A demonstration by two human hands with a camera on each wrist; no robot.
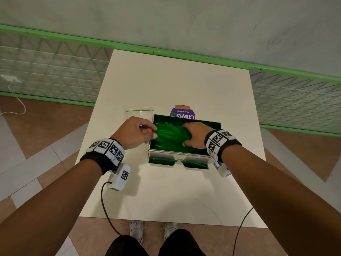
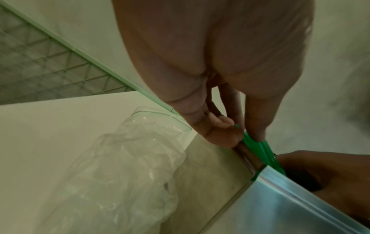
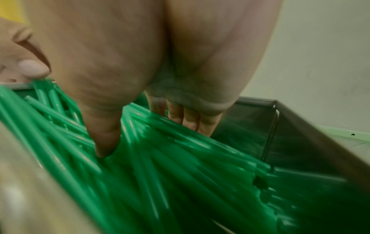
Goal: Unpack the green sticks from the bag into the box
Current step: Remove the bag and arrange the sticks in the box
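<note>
Where the metal box (image 1: 180, 156) sits on the white table (image 1: 166, 191), both hands work inside it. Green sticks (image 1: 169, 137) fill the box in a loose heap, slanting across its floor. Right hand (image 1: 195, 134) lies on top of the heap, fingers spread and bent down over a bundle, thumb (image 3: 104, 142) pushed in among the sticks on the near side; grip looks partial. Left hand (image 1: 133, 133) at the box's left wall, fingers curled, thumb and fingertips (image 2: 258, 133) pinching the ends of a few sticks at the rim. Clear plastic bag (image 1: 140, 111) with green zip line lies flat, just beyond the box's far-left corner, crumpled. Purple label (image 1: 182, 112) behind the box's far wall.
</note>
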